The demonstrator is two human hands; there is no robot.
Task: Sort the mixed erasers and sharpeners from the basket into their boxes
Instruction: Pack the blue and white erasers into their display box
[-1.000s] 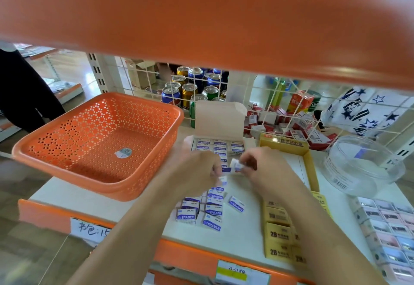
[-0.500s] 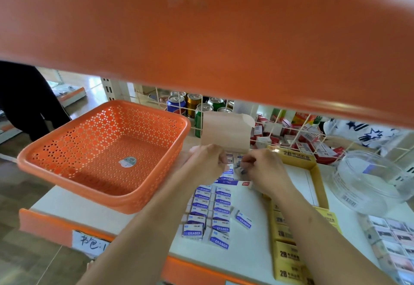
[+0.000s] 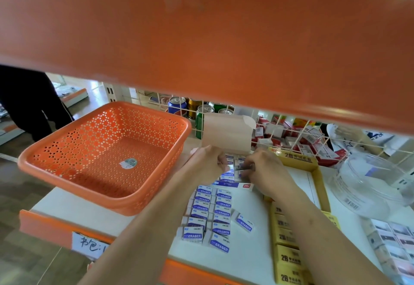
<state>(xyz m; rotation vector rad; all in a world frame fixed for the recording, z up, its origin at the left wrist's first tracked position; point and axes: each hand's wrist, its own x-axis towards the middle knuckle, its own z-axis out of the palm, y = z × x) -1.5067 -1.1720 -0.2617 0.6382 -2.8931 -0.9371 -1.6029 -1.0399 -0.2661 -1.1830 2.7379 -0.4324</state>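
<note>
The orange perforated basket (image 3: 105, 154) stands at the left of the shelf, holding only a sticker. Right of it is the eraser box (image 3: 235, 185), its cardboard lid (image 3: 226, 132) standing up. Both hands meet over the box. My right hand (image 3: 266, 170) pinches a small white-and-blue eraser (image 3: 233, 168) in the box, and the curled fingers of my left hand (image 3: 208, 163) pinch its other end. Several more erasers (image 3: 208, 215) lie in two rows in front of the box, with one loose eraser (image 3: 244, 222) beside them.
A yellow 2B box (image 3: 318, 177) and a row of yellow 2B packs (image 3: 286, 240) sit to the right, then a clear plastic tub (image 3: 371, 183). Drink cans (image 3: 178, 105) stand behind a wire grid. An orange upper shelf (image 3: 201, 38) hangs low overhead. A person in dark clothes (image 3: 29, 101) stands far left.
Both hands have moved forward from above the shelf to the box, lowering the eraser in. The view has dipped, so the upper shelf covers more.
</note>
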